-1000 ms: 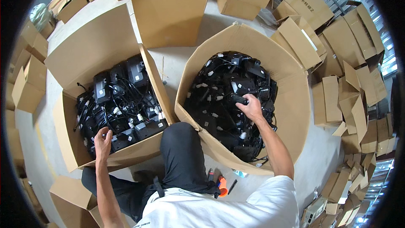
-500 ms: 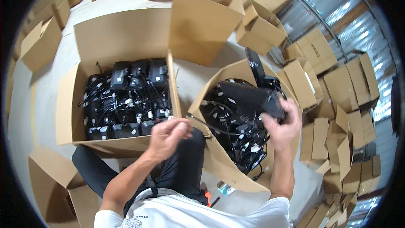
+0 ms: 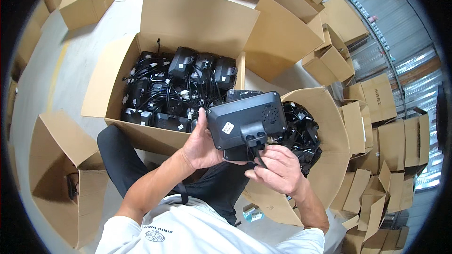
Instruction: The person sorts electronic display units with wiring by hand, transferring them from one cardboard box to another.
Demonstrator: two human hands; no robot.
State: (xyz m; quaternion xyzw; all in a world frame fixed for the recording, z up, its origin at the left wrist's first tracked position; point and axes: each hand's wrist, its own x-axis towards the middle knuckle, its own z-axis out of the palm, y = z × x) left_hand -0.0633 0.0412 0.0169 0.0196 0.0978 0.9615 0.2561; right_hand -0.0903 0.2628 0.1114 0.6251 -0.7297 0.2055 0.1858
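Note:
I hold a flat black device (image 3: 246, 118) with a white sticker and a mount on its back, raised in front of me. My left hand (image 3: 200, 143) grips its left edge. My right hand (image 3: 278, 169) is under it, fingers closed on the black cable (image 3: 258, 156) that hangs from the mount. Behind the device a rectangular cardboard box (image 3: 117, 82) holds several like black devices in rows with cables. To the right a round-walled cardboard box (image 3: 329, 127) holds a tangled heap of the same devices.
An open empty carton (image 3: 61, 160) stands at my left. Many cartons (image 3: 367, 108) are piled along the right, and more stand at the far edge (image 3: 87, 0). Grey concrete floor (image 3: 42, 66) lies to the left. A small packet (image 3: 253, 213) lies on the floor by my leg.
My right hand has lifted a device out of the round box and brought it in front of me. My left hand left the rectangular box's edge and took hold of the device.

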